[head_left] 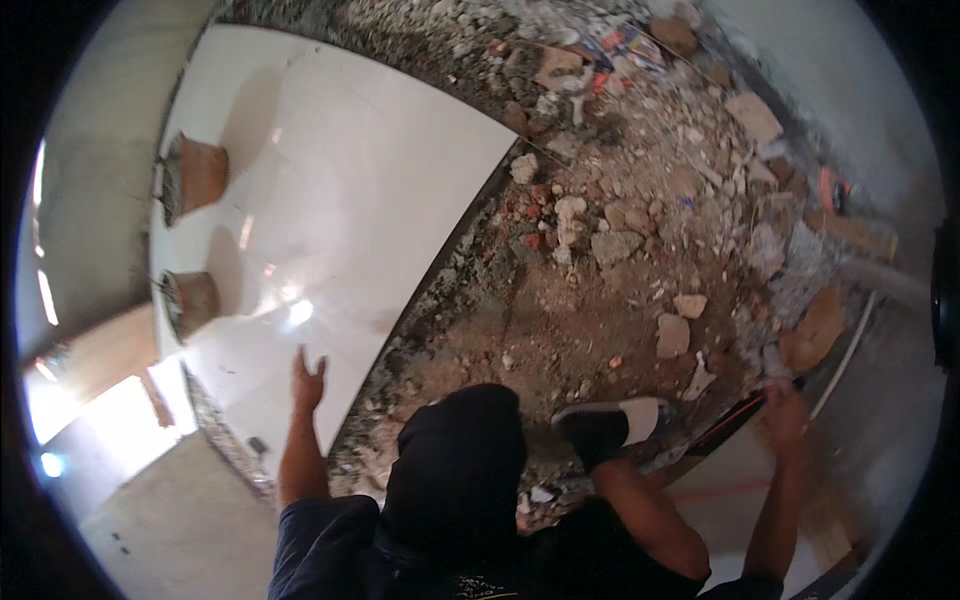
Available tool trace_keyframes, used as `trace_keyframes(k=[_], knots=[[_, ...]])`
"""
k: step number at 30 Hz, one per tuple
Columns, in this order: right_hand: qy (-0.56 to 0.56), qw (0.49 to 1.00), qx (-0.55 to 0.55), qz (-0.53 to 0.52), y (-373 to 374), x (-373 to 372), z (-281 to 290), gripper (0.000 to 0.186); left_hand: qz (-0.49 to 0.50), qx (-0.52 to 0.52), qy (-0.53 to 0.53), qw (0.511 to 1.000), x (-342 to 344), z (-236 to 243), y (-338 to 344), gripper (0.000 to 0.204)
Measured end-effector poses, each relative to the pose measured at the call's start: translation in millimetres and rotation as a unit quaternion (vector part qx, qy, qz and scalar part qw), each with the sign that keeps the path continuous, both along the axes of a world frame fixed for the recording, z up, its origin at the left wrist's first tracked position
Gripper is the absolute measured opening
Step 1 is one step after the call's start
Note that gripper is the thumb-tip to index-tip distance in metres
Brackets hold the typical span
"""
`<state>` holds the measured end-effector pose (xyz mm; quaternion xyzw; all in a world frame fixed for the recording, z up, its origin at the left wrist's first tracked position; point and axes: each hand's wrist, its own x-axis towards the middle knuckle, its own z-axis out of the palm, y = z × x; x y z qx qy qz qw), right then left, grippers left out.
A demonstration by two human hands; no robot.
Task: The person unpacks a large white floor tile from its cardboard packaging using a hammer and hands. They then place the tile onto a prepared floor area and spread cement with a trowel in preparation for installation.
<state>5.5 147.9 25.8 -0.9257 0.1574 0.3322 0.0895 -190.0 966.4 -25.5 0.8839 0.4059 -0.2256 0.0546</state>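
My left hand [308, 378], fingers apart and holding nothing, is over the lower part of a large white glossy slab [360, 180] on the left. My right hand [785, 410] is closed at the right, by a dark, narrow item [742, 410] and the upper end of a pale panel [730, 520] with a red line; exactly what it grips is unclear. Two weathered buckets, an upper one [198, 175] and a lower one [193, 300], rest on the slab's left side.
Broken rubble [620, 240] and bare soil [560, 340] lie between the slab and a grey wall [820, 70]. A pale pipe [843, 355] runs along the right. My shoe [610, 425] stands on the rubble. Daylight shows at lower left beside a concrete floor [180, 530].
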Motion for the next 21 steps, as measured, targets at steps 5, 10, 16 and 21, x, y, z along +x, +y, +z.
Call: trace_keyframes(k=[5, 10, 16, 21], knots=[[-0.022, 0.979, 0.096, 0.178, 183, 45, -44, 0.035, 0.013, 0.092, -0.141, 0.986, -107, -110, 121, 0.065], [-0.142, 0.884, 0.099, 0.435, 380, 86, -91, 0.052, 0.024, 0.116, -0.269, 0.956, -143, -173, 203, 0.061], [-0.255, 0.859, -0.012, 0.443, 503, 88, -136, 0.058, 0.037, 0.212, -0.265, 0.940, -149, -195, 182, 0.059], [-0.261, 0.852, -0.042, 0.452, 560, 80, -157, 0.064, 0.047, 0.244, -0.269, 0.931, -131, -184, 170, 0.058]])
